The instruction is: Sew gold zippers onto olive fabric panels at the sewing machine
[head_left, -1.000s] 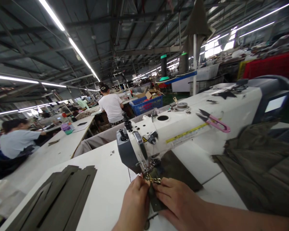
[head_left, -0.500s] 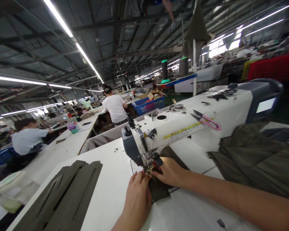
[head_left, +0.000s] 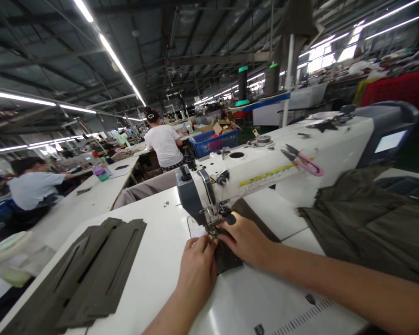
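Both my hands work at the needle area of a white industrial sewing machine (head_left: 251,179). My left hand (head_left: 197,265) pinches at the near side of an olive fabric strip (head_left: 226,258), close to a small brass-coloured fitting (head_left: 212,233) under the presser foot. My right hand (head_left: 246,242) presses on the same strip from the right, its fingertips beside the foot. The fingers hide most of the fitting. A stack of slotted olive fabric pieces (head_left: 94,265) lies on the white table (head_left: 153,223) to my left.
Pink-handled thread snips (head_left: 303,160) rest on the machine arm. A quilted olive garment (head_left: 366,223) lies at the right. Co-workers in pale shirts (head_left: 164,145) (head_left: 35,190) sit at nearby tables. A blue crate (head_left: 213,143) stands beyond the machine.
Both hands and the olive strip have moved up toward the presser foot. My right hand now lies closer to the needle. The whole view has swung slightly.
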`<state>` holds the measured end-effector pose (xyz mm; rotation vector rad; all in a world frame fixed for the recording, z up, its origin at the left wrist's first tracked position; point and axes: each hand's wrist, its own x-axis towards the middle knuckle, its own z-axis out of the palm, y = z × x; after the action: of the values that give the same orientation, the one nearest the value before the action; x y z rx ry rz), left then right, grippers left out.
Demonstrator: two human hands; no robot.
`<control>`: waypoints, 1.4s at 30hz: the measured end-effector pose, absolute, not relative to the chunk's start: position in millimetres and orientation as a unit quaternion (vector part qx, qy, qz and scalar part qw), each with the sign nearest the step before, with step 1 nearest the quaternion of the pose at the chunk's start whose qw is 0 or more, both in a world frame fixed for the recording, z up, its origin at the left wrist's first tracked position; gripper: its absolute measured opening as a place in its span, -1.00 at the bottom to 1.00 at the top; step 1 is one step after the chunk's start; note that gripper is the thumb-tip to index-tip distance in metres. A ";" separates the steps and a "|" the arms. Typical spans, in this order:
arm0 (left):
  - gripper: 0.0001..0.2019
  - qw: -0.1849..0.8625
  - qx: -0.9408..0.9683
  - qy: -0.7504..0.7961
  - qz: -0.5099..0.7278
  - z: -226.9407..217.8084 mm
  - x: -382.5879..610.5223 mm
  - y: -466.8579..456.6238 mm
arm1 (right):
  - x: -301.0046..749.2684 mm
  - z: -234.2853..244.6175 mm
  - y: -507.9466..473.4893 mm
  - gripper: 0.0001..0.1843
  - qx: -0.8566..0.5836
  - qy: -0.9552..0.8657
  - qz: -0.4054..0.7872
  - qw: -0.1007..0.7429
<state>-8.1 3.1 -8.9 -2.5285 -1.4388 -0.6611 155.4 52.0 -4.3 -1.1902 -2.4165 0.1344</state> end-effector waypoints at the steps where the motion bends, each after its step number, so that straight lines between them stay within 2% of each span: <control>1: -0.61 0.081 -0.844 -0.477 -0.231 -10.5 -7.5 0.8 | 162.1 -7.1 41.7 -0.71 -0.380 -0.896 0.047 0.226; 4: -0.66 0.088 -0.849 -0.453 -0.258 -15.2 -5.7 -5.8 | 176.8 -17.8 19.2 -0.57 -0.255 -0.930 0.036 0.264; 10: -0.68 0.096 -0.866 -0.423 -0.247 -17.2 -6.9 -7.3 | 172.7 -25.0 23.6 -0.61 -0.215 -0.929 0.015 0.302; 15: -0.65 0.086 -0.874 -0.416 -0.235 -15.0 -11.0 4.1 | 167.4 -24.2 35.0 -0.61 -0.203 -0.925 0.006 0.320; 21: -0.75 0.104 -0.865 -0.416 -0.260 -15.6 -14.4 17.5 | 161.4 -28.1 46.9 -0.62 -0.226 -0.920 0.047 0.318; 25: -0.75 0.051 -0.853 -0.444 -0.270 -7.3 -14.8 12.8 | 161.3 -26.7 50.7 -0.66 -0.251 -0.903 0.076 0.339; 28: -0.75 0.030 -0.847 -0.461 -0.265 -0.9 -13.4 7.3 | 162.3 -16.6 51.3 -0.72 -0.284 -0.901 0.076 0.320; 32: -0.89 0.112 -0.832 -0.490 -0.234 -2.9 -10.8 7.0 | 160.9 -6.8 49.4 -0.80 -0.319 -0.905 0.080 0.269; 39: -0.78 0.193 -0.864 -0.424 -0.190 -13.7 -9.6 7.0 | 163.0 -38.6 41.3 -0.66 -0.241 -0.920 -0.043 0.306; 42: -0.79 0.201 -0.866 -0.414 -0.194 -14.8 -9.7 9.8 | 162.6 -44.1 44.7 -0.66 -0.242 -0.923 -0.045 0.297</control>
<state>-9.7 9.8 -14.8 -2.4196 -1.1577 -0.5415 162.6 44.7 -44.1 -0.6423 -2.4521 -0.1207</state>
